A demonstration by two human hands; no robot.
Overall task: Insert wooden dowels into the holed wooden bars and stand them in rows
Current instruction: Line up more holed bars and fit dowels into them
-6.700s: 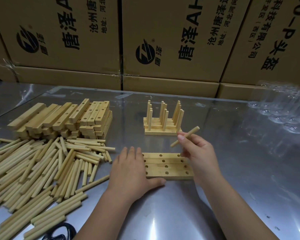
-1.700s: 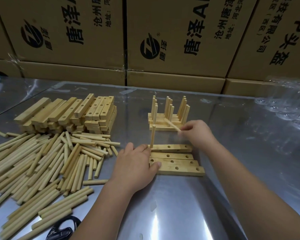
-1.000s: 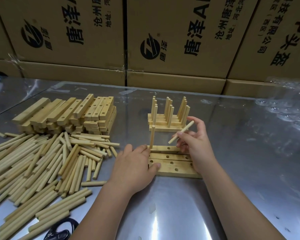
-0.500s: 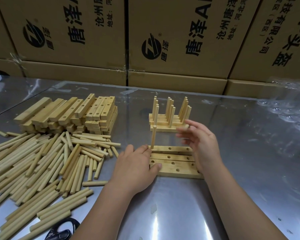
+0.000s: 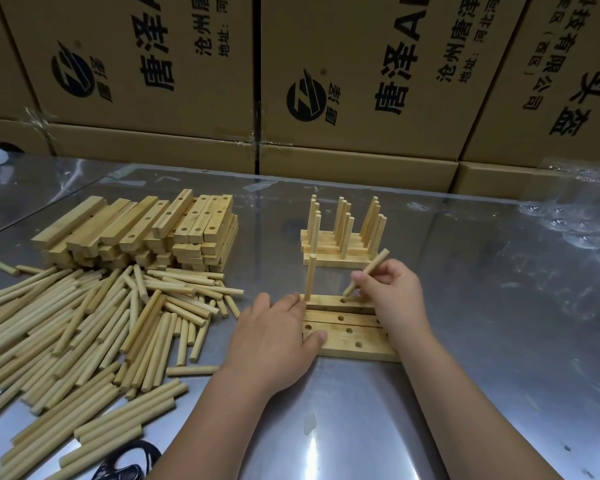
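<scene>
My right hand (image 5: 392, 292) pinches the dowel (image 5: 378, 259) mid-shaft, likely light and stiff, while my flat left hand (image 5: 274, 334) steadies the bars (image 5: 368, 336) beside it

Pale dowels (image 5: 84, 327), brown black-printed boxes (image 5: 361, 64)

Tilted pale dowel (image 5: 367, 271) over far holed bar (image 5: 326, 301) — second dowel (image 5: 311, 277) upright

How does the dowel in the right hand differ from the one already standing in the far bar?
The standing dowel is upright, seated in the far bar, left end hole; the held dowel is tilted, its lower tip near the middle hole, not seated. The standing dowel has no grip on it; the right hand pinches the held dowel. Both are plain pale wooden rods.
</scene>
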